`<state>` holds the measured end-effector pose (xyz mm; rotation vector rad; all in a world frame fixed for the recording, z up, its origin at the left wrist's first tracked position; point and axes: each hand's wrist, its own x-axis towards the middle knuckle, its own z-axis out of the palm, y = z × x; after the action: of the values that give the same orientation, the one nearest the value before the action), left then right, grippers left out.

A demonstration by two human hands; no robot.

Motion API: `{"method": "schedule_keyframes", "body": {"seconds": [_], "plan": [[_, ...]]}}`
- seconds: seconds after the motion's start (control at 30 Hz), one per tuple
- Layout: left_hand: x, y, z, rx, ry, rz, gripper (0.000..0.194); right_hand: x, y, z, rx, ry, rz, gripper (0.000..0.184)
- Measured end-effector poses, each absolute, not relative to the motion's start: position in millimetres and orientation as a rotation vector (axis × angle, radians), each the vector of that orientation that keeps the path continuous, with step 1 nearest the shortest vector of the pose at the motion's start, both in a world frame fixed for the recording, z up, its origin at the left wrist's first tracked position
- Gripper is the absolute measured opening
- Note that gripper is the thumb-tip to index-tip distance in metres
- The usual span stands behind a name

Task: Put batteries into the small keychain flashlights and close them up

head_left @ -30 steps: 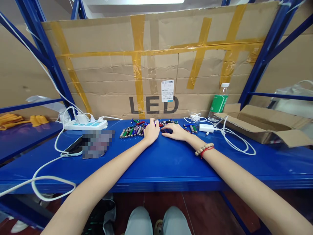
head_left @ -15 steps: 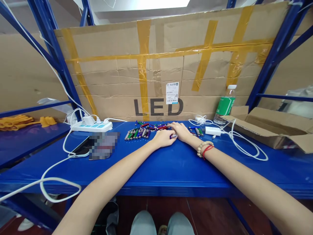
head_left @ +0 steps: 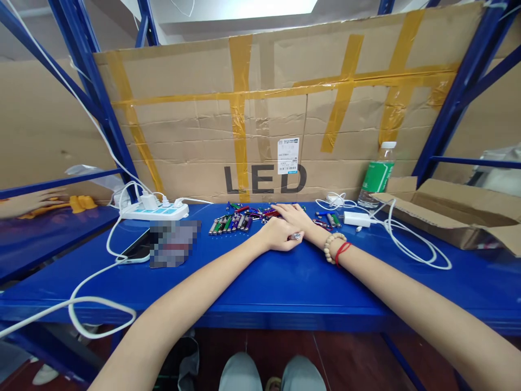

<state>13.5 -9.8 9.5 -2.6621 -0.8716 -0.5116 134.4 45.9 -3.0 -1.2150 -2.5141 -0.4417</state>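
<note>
My left hand [head_left: 280,234] is closed round a small metal flashlight [head_left: 296,236], whose silver end pokes out by the thumb. Just behind it, my right hand [head_left: 293,217] lies with stretched fingers over the loose pile of small flashlights [head_left: 254,210]; its fingertips touch or hover at the pile, I cannot tell which. Left of my hands, several flashlights [head_left: 230,224] in green, purple and silver lie side by side in a row. A few more flashlights [head_left: 331,219] lie to the right of my right wrist.
On the blue table [head_left: 260,282] at left are a power strip [head_left: 154,212], a phone [head_left: 138,247] and a blurred flat item [head_left: 175,244]. A white adapter [head_left: 357,219], bottle [head_left: 376,176] and open carton [head_left: 456,217] stand right. Another person's hand [head_left: 35,203] is by yellow pieces [head_left: 83,204].
My left hand has moved slightly right and toward me, still closed on the flashlight. My right hand has shifted a little left over the pile. Another person's hand has appeared at far left.
</note>
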Motion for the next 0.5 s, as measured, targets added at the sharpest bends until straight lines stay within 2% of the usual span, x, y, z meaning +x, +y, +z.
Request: {"method": "schedule_keyframes", "body": {"seconds": [0.17, 0.37, 0.5], "plan": [[17, -12, 10, -2.692, -0.752, -0.392, 0.032, 146, 57, -9, -1.473, -2.382, -0.325, 0.048], [17, -10, 8, -2.654, -0.804, -0.387, 0.034, 144, 58, -5, -1.454, -2.421, -0.291, 0.042], [16, -9, 8, -2.660, -0.848, -0.406, 0.033, 146, 61, -6, -1.511, -2.401, -0.240, 0.046]]}}
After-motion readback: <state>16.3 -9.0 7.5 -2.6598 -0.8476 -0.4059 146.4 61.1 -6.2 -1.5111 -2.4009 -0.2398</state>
